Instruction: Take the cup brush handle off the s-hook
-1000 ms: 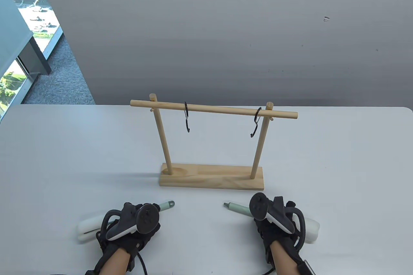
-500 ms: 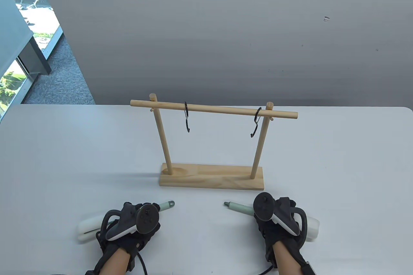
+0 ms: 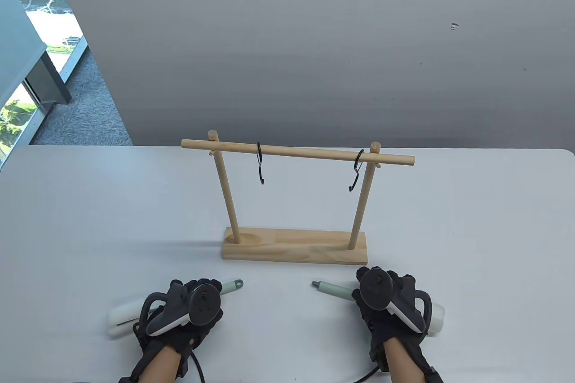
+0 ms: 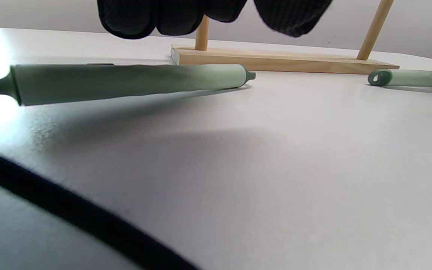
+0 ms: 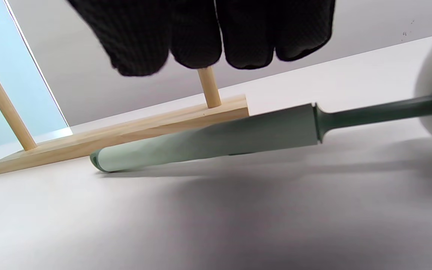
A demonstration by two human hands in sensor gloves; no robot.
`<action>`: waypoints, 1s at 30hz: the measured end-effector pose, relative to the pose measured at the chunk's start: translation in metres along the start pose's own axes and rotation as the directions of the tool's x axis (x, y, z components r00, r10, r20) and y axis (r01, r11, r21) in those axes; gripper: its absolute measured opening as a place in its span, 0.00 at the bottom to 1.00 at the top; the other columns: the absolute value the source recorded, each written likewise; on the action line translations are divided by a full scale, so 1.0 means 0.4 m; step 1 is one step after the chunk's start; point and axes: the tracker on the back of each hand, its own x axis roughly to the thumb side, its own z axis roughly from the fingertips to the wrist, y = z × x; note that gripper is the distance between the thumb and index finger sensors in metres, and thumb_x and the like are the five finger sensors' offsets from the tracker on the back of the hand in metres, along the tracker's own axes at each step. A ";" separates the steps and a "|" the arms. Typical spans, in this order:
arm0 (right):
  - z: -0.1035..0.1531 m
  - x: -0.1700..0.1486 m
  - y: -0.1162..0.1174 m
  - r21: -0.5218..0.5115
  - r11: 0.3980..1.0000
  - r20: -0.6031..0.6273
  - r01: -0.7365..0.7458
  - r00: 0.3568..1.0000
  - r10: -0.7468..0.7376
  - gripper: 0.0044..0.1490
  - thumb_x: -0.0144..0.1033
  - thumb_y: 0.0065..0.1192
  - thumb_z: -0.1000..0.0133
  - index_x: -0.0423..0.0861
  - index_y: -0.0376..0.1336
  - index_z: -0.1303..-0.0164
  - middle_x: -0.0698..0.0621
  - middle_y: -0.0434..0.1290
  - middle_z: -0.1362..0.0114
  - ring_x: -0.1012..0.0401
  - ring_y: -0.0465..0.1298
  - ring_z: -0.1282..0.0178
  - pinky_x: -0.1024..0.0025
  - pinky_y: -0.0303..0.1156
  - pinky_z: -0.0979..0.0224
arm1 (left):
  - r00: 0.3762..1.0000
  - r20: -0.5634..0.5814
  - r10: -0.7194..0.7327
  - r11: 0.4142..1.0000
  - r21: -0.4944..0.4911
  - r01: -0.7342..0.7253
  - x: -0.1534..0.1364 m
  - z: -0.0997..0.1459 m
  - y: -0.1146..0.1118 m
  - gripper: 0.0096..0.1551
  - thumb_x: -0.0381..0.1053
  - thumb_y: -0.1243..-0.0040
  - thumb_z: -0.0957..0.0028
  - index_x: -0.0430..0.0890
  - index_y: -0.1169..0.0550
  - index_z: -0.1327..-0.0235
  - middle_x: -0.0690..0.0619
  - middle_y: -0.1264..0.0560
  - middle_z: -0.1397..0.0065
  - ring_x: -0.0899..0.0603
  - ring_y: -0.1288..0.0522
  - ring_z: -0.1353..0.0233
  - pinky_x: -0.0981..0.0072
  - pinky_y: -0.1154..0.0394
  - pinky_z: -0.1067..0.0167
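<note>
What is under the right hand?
Under the right hand lies a cup brush on the table; fingers hover above its handle. The table view hides its middle.

right hand (image 3: 390, 300) shifted right, fingers spreading

Left hand (image 3: 182, 315): black knit sensor glove, fine woven texture; bare forearm skin below the cuff. Tracker (image 3: 191, 311) strapped to the back: white body, black round face with small buttons, black ring loop. Black cable (image 3: 197, 367) trails from the wrist.

Right hand (image 3: 391, 311): matching black knit glove, bare forearm. Tracker (image 3: 388, 300) of the same white-and-black make. Thin black cable (image 3: 369, 374) at the wrist.

Fingertips (image 5: 197, 37): rounded, black, ribbed fabric.
</note>
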 end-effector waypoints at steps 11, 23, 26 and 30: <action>0.019 0.045 0.002 -0.090 0.995 0.125 -0.044 0.991 0.055 0.48 0.51 0.57 0.47 0.42 0.48 0.20 0.31 0.45 0.17 0.32 0.45 0.17 0.25 0.31 0.29 | 0.999 0.032 -0.029 0.997 0.068 0.026 0.020 0.005 0.006 0.46 0.60 0.47 0.52 0.43 0.48 0.26 0.35 0.49 0.18 0.26 0.44 0.19 0.30 0.50 0.29; 0.026 0.113 0.037 -0.081 0.981 0.306 -0.177 0.932 0.194 0.49 0.53 0.55 0.47 0.45 0.44 0.20 0.33 0.38 0.16 0.35 0.38 0.15 0.24 0.25 0.31 | 0.992 0.118 -0.040 0.997 0.065 0.032 0.049 0.002 -0.003 0.52 0.65 0.50 0.52 0.43 0.56 0.26 0.34 0.56 0.18 0.25 0.51 0.18 0.29 0.54 0.29; 0.026 0.117 0.042 -0.074 0.979 0.313 -0.190 0.927 0.204 0.48 0.52 0.55 0.47 0.45 0.45 0.20 0.33 0.38 0.16 0.35 0.38 0.15 0.24 0.25 0.31 | 0.993 0.116 -0.028 0.998 0.062 0.021 0.045 0.001 -0.004 0.52 0.65 0.51 0.52 0.43 0.56 0.26 0.34 0.56 0.18 0.25 0.51 0.18 0.29 0.54 0.29; 0.025 0.113 0.040 -0.069 0.981 0.305 -0.182 0.932 0.194 0.47 0.51 0.55 0.47 0.45 0.46 0.20 0.33 0.39 0.16 0.35 0.38 0.16 0.24 0.25 0.31 | 0.994 0.108 -0.018 0.999 0.044 0.013 0.039 0.000 -0.008 0.52 0.65 0.51 0.52 0.43 0.56 0.26 0.34 0.56 0.18 0.25 0.51 0.18 0.28 0.54 0.29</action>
